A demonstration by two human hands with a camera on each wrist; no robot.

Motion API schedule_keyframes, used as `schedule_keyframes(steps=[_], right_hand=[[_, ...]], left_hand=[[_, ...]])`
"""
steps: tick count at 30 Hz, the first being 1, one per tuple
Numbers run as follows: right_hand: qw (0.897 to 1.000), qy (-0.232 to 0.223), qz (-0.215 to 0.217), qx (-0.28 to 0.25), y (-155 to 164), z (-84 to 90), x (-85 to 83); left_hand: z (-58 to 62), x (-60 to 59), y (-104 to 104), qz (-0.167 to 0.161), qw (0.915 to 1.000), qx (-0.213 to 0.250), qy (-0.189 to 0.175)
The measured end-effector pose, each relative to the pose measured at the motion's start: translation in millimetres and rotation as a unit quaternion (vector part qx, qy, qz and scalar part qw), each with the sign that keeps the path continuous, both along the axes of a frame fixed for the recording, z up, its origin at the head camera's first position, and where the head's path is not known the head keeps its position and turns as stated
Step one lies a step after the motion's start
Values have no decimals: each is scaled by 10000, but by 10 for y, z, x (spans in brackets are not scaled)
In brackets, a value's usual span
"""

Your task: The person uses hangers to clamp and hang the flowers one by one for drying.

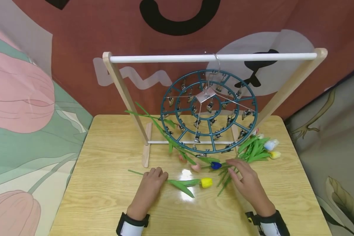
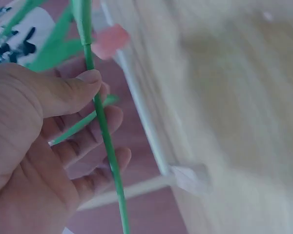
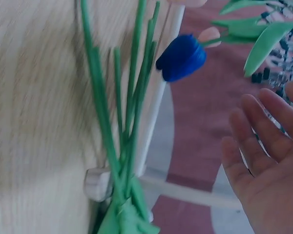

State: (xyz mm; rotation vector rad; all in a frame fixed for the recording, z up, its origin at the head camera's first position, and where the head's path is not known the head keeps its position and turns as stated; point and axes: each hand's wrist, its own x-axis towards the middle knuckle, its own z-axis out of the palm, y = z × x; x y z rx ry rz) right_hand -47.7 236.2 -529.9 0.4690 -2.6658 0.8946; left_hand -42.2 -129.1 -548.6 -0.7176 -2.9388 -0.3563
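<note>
Yellow tulip stem sits pinched in my left hand (thumb against fingers); my right hand hovers flat, fingers straight, holding nothing.

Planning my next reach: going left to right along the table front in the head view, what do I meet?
Left hand gripping a green stem, then the yellow tulip, the blue tulip, the right hand, and the bunch of tulips lying at the right.
</note>
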Motion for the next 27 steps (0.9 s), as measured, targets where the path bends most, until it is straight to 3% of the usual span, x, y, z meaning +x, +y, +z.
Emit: schedule_keyframes(steps=[5, 14, 20, 27], right_hand=[[9977, -74, 448, 503, -161, 51, 38], [9821, 612, 1467, 1007, -369, 43, 72], [9775, 432, 1554, 1361, -447, 22, 84], [9822, 163, 1487, 1138, -485, -5, 78]], left_hand=[[108, -12, 189, -207, 9994, 95, 259], [260, -1, 474, -711, 9950, 330, 615], [346, -17, 576, -1003, 9901, 521, 831], [450, -9, 615, -1204, 9860, 579, 1002]])
